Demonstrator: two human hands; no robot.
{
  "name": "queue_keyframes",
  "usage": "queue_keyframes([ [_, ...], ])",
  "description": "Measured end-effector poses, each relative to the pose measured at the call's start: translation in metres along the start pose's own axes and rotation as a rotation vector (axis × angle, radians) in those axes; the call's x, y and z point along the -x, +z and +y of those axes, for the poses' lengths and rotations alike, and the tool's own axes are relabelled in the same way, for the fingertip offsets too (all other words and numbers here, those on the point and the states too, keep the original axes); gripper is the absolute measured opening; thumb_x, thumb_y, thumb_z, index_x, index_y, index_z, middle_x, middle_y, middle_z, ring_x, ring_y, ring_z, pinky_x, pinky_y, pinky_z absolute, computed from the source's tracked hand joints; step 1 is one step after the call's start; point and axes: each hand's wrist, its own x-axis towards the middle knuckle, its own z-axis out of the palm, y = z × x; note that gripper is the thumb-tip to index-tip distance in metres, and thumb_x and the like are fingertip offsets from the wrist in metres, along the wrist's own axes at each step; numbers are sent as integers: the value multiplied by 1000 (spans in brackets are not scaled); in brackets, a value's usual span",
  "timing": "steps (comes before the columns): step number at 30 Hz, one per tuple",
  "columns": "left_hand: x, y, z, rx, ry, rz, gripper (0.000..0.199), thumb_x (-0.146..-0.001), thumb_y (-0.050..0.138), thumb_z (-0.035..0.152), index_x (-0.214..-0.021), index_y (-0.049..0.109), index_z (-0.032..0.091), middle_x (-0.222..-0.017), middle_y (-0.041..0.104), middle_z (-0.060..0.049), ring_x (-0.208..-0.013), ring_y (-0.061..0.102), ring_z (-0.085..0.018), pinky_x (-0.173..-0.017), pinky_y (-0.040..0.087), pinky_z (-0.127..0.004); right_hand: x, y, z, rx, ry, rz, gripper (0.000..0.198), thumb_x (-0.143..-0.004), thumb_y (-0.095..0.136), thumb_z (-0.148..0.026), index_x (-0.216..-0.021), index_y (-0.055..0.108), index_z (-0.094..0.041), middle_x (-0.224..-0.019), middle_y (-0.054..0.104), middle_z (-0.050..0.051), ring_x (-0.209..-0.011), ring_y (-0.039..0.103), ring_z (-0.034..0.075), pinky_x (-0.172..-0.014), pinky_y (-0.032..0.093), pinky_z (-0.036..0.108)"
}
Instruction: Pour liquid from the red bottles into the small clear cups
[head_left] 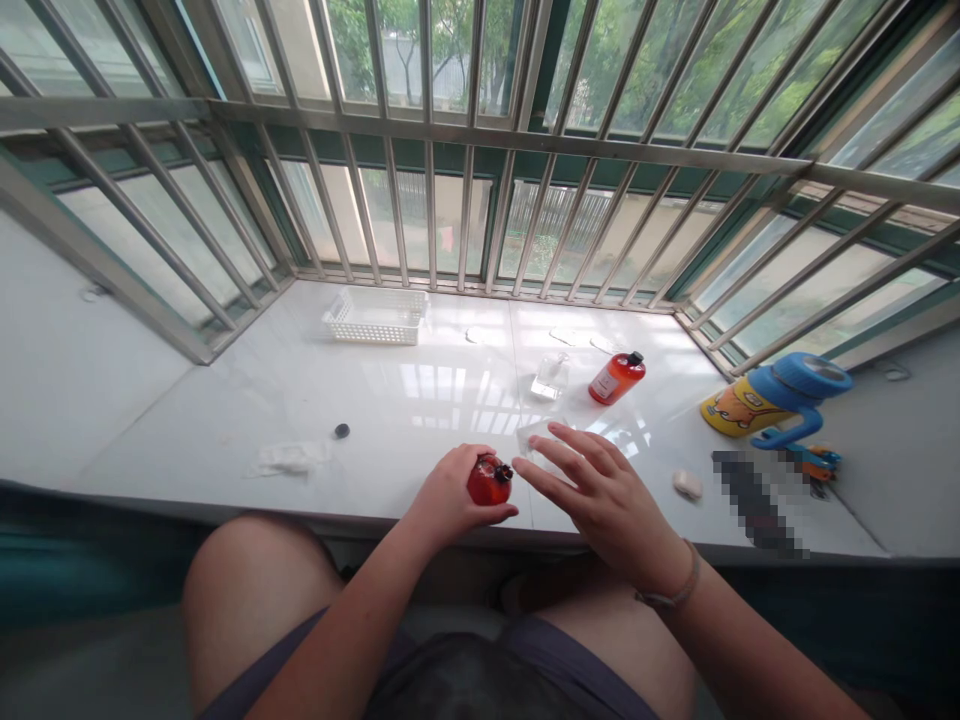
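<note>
My left hand (450,497) is wrapped around a red bottle (486,486) near the front edge of the white sill. The bottle's narrow dark top leans toward my right hand. My right hand (600,490) hovers to the right of it, fingers spread, with nothing visible in them. Under those fingertips lies a flat, clear thing (536,436), partly covered; its kind is hard to make out. A small round black cap (342,431) rests to the left. Farther back stand a clear bottle (550,377) and a second red-orange bottle (616,379) with a white label and black cap.
A white perforated basket (375,330) sits at the back left. Crumpled white tissue (289,458) lies at the front left. On the right are a yellow and blue flask (750,405), a pale beige lump (686,485) and a blurred-out dark object (754,500). Metal bars (510,140) enclose the sill.
</note>
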Motion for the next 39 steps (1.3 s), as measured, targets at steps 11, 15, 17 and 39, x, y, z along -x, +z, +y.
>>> queue_keyframes([
  [11, 0, 0, 0, 8, 1, 4, 73, -68, 96, 52, -128, 62, 27, -127, 69, -7, -117, 67, -30, -106, 55, -46, -3, -4, 2, 22, -28, -5, 54, -105, 56, -6, -153, 59, -31, -153, 64, 6, -150, 49, 32, -120, 44, 52],
  [15, 0, -1, 1, 13, -2, 7, 73, -67, 97, 52, -127, 63, 27, -126, 70, -7, -116, 68, -30, -105, 55, -46, -5, -6, 2, 35, -37, -12, 55, -104, 57, -7, -153, 59, -32, -153, 64, 5, -151, 49, 30, -121, 44, 51],
  [17, 0, -1, 1, 16, -5, 9, 73, -67, 97, 52, -127, 63, 27, -126, 70, -7, -116, 68, -30, -104, 55, -46, -5, -6, 2, 41, -41, -17, 55, -104, 58, -8, -153, 59, -33, -153, 64, 5, -151, 49, 30, -122, 44, 51],
  [39, 0, -2, 1, 39, -11, 0, 73, -67, 97, 52, -127, 63, 28, -127, 70, -7, -116, 68, -30, -104, 56, -46, -13, -11, 8, 75, -98, -5, 54, -103, 60, -8, -151, 60, -32, -151, 65, 5, -149, 52, 30, -122, 43, 50],
])
